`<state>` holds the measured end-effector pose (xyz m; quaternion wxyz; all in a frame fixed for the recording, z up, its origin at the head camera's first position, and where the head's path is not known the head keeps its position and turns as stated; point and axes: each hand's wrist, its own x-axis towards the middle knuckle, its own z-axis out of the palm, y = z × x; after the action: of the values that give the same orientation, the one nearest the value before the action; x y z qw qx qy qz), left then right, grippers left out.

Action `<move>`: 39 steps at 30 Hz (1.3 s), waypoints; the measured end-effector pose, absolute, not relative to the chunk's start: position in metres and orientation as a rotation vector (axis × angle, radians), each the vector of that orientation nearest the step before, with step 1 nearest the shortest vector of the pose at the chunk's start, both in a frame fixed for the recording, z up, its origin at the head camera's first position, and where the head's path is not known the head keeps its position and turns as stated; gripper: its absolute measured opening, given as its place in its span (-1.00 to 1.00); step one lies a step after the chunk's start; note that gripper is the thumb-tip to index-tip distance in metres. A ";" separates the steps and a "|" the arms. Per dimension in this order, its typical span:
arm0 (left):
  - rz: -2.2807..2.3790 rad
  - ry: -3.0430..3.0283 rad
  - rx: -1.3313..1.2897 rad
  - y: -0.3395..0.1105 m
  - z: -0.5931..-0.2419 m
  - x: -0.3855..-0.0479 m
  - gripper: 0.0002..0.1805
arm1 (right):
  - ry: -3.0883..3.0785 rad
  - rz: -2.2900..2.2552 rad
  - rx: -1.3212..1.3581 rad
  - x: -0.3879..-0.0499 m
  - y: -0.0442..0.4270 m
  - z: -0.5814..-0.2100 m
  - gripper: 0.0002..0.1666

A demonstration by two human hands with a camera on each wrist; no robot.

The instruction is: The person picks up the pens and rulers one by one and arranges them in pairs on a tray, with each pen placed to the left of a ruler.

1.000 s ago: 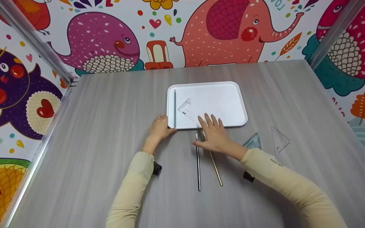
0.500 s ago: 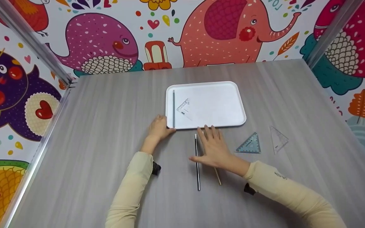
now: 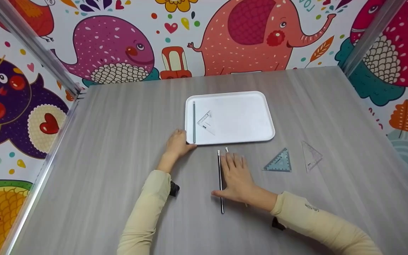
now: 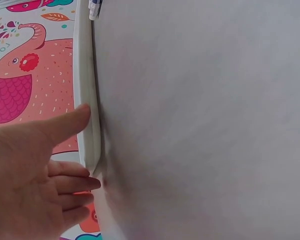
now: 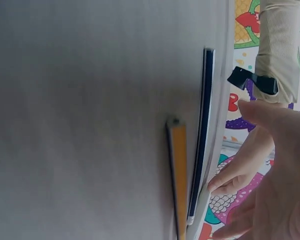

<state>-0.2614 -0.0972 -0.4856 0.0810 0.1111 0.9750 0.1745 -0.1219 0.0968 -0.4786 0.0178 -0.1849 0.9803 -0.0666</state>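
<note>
At the near-left corner of the white tray (image 3: 239, 117), my left hand (image 3: 177, 145) grips the rim between thumb and fingers; the left wrist view shows the thumb against the rim (image 4: 87, 75). My right hand (image 3: 238, 180) is spread, palm down, over a gold pencil (image 3: 227, 150) and covers most of it. Its thumb crosses above a black pencil (image 3: 220, 166). In the right wrist view the gold pencil (image 5: 179, 160) and the dark pencil (image 5: 204, 110) lie side by side, clear of the fingers. A grey-green pencil (image 3: 194, 122) and a clear set square (image 3: 201, 122) lie inside the tray.
Right of my right hand, a blue set square (image 3: 280, 162) and a clear set square (image 3: 311, 157) lie on the grey table (image 3: 119, 124). Patterned panels with metal corner posts stand at the table's back and sides.
My right hand has moved back from the tray's near edge toward my body, along the gold pencil, uncovering its eraser end and the blue set square. My left hand has stayed at the tray.
</note>
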 end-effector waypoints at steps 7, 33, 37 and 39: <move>0.521 2.926 0.343 -0.096 -0.487 -0.262 -0.27 | 3.093 -0.129 -0.566 -0.113 0.094 -0.480 0.30; 0.533 2.918 0.323 -0.097 -0.487 -0.260 -0.29 | 2.981 -0.530 -0.705 -0.089 0.098 -0.488 -0.60; 0.518 2.922 0.341 -0.097 -0.486 -0.261 -0.29 | 2.950 -0.635 -0.688 -0.089 0.100 -0.488 -0.72; 0.515 2.917 0.343 -0.098 -0.485 -0.261 -0.28 | 2.949 -0.671 -0.682 -0.090 0.101 -0.488 -0.74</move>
<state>-0.2606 -0.0979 -0.4855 0.0795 0.1145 0.9751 0.1722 -0.0896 0.1007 -0.4882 0.0206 -0.2198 0.9510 -0.2165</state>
